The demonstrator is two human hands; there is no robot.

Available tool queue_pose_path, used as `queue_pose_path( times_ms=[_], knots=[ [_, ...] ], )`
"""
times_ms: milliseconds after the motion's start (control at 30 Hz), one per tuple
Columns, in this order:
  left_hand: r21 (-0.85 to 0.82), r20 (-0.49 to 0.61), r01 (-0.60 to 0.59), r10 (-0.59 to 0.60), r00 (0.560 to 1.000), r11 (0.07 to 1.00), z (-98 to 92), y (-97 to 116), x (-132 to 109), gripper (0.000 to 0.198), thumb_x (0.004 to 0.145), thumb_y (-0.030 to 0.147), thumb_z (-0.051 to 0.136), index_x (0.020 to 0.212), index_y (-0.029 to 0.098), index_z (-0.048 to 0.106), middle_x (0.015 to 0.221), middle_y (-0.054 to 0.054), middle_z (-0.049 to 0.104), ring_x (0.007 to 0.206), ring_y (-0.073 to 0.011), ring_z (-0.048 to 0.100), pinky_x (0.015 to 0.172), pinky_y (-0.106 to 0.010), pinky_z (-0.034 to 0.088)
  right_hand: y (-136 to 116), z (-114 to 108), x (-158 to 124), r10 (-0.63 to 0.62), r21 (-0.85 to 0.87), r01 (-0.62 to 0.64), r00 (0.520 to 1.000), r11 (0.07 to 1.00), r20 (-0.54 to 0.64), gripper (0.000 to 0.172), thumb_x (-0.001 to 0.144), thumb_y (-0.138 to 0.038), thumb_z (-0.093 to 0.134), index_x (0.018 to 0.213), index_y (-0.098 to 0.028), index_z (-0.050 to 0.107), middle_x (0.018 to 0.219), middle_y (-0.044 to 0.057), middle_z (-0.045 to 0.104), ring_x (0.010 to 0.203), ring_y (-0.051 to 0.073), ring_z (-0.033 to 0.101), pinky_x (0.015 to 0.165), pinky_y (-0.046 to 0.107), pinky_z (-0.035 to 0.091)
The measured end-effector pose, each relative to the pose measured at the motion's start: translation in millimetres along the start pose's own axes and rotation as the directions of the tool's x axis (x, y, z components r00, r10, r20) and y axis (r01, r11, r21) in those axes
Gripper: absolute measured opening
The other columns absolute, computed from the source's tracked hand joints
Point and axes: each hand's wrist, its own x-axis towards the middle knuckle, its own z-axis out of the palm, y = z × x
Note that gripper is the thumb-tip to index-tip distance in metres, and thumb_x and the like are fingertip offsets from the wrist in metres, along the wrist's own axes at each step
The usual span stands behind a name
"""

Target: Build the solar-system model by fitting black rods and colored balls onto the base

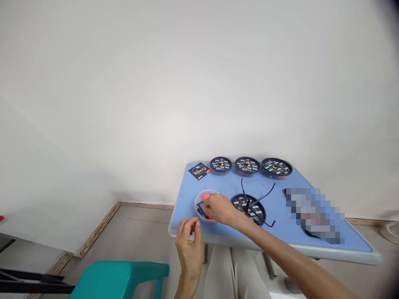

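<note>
My right hand (pixel 220 207) reaches into a clear round dish (pixel 199 200) on the blue table (pixel 280 203), its fingers closed on a red-orange ball (pixel 205 197). Small black parts lie in the dish too. My left hand (pixel 188 238) hovers at the table's front edge, thumb and fingers pinched on something I cannot make out. Just right of my right hand lies a black disc (pixel 249 205) printed with coloured spots, with thin black rods (pixel 260 195) sticking up and across it.
Three more black printed discs (pixel 247 165) stand in a row at the table's back edge, with a small black card (pixel 199 170) at their left. A blurred-out object (pixel 314 214) lies at the right. A teal stool (pixel 118 279) stands low at the left, beside the white wall.
</note>
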Motion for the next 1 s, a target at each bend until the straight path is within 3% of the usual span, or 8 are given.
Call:
queue_pose_path(
  times_ms=[200,367,567,833,1000],
  knots=[
    [0.047,-0.047,0.030,-0.027,0.999,0.998,-23.7,-20,5,0.026,0.088,0.041,0.055,0.082,0.020,0.069,0.070,-0.003,0.062,0.061,-0.0142,0.054,0.060,-0.026,0.048,-14,21,30,0.000,-0.144,0.003,1.000,0.990,0.022,0.027,0.079,-0.005,0.053,0.097,-0.008,0.074,0.095,0.021,0.074,0.091,0.030,0.070,0.069,0.030,0.049],
    [0.019,-0.028,0.048,-0.048,0.998,0.999,-21.7,-23,1,0.028,0.088,0.044,0.055,0.081,0.020,0.069,0.070,-0.003,0.062,0.061,-0.0143,0.054,0.059,-0.026,0.048,-9,21,37,-0.060,-0.225,0.063,0.998,0.972,0.021,0.028,0.080,0.001,0.051,0.094,-0.008,0.073,0.093,0.021,0.074,0.091,0.029,0.070,0.071,0.030,0.050],
    [-0.005,0.003,0.036,-0.036,0.999,0.999,-20.2,-23,1,0.026,0.089,0.042,0.055,0.082,0.020,0.069,0.070,-0.003,0.062,0.061,-0.0139,0.054,0.059,-0.026,0.048,-6,27,42,-0.167,-0.268,0.171,0.985,0.948,0.037,0.025,0.085,-0.004,0.050,0.089,-0.009,0.074,0.089,0.021,0.074,0.091,0.028,0.070,0.070,0.030,0.048],
    [-0.010,-0.003,0.075,-0.075,0.997,0.997,-22.6,-21,5,0.029,0.087,0.044,0.056,0.082,0.020,0.069,0.071,-0.004,0.062,0.062,-0.0147,0.054,0.060,-0.026,0.049,17,19,43,-0.186,-0.280,0.181,0.983,0.943,0.009,0.024,0.089,-0.013,0.048,0.095,-0.013,0.071,0.090,0.018,0.074,0.085,0.027,0.071,0.067,0.029,0.045],
    [-0.014,0.005,0.077,-0.077,0.997,0.997,-20.5,-22,7,0.029,0.087,0.044,0.056,0.081,0.020,0.070,0.070,-0.003,0.061,0.061,-0.0142,0.054,0.060,-0.026,0.049,12,24,41,-0.245,-0.281,0.248,0.968,0.927,0.044,0.024,0.083,-0.005,0.051,0.092,-0.012,0.072,0.089,0.016,0.075,0.085,0.026,0.071,0.065,0.028,0.044]
  ],
)
